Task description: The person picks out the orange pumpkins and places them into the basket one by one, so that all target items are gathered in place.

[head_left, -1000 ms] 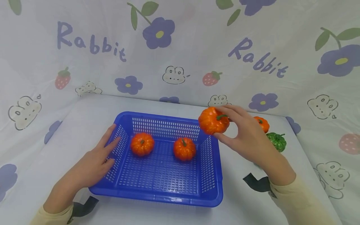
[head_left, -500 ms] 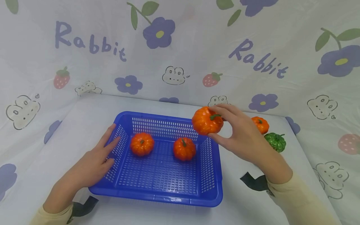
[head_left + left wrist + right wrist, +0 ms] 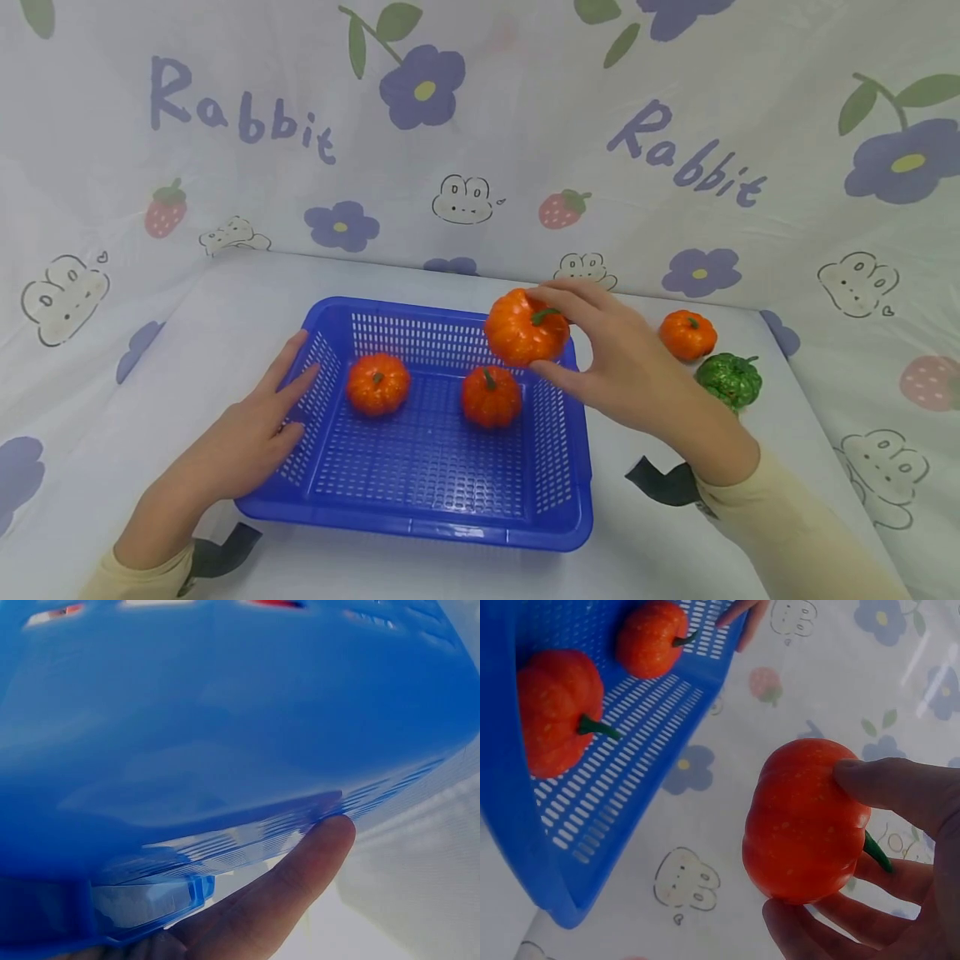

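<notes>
I have my right hand (image 3: pixel 622 375) pinching a small orange pumpkin (image 3: pixel 525 327) by its ribbed sides above the blue basket's (image 3: pixel 450 521) right rim; it looks light, rigid and glossy, while my left hand (image 3: pixel 240 442) lies flat-fingered against the basket's left wall.

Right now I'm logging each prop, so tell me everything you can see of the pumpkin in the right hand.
The held pumpkin is small, glossy orange and ribbed, plastic-looking, with a curved green stem pointing right. The right hand pinches it between thumb and fingers, lifted over the far right corner of the blue basket. Nothing else touches it.
</notes>
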Demonstrator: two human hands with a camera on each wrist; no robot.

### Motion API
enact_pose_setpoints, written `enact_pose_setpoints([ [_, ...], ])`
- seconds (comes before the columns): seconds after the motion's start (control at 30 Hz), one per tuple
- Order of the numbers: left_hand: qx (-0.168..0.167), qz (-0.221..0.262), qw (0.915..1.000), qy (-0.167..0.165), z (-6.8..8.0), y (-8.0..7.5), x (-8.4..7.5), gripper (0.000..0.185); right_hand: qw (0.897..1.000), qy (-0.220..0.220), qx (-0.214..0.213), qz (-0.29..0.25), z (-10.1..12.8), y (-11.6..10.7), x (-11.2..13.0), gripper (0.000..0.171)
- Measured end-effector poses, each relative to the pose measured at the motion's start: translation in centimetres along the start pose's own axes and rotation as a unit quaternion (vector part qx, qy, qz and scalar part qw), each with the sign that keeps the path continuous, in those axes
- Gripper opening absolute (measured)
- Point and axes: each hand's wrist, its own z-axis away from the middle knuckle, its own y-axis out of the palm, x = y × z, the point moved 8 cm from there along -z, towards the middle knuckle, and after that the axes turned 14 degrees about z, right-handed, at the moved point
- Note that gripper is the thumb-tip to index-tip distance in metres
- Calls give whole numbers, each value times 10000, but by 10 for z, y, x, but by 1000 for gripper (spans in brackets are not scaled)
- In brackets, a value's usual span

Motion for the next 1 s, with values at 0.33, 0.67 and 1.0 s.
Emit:
enact_pose_setpoints([
  [0.33, 8, 33, 10000, -6, -1, 0, 2, 67, 9997, -190, 13, -153, -7, 3, 11, 74],
  [0.67, 19, -13, 10000, -15, -1, 0, 0, 67, 9981, -391, 66, -476, -15, 8, 24, 74],
  [1.0, 38, -18, 10000, -42, -1, 0, 1, 68, 9976, -477, 209, -451, -21, 16, 35, 74],
])
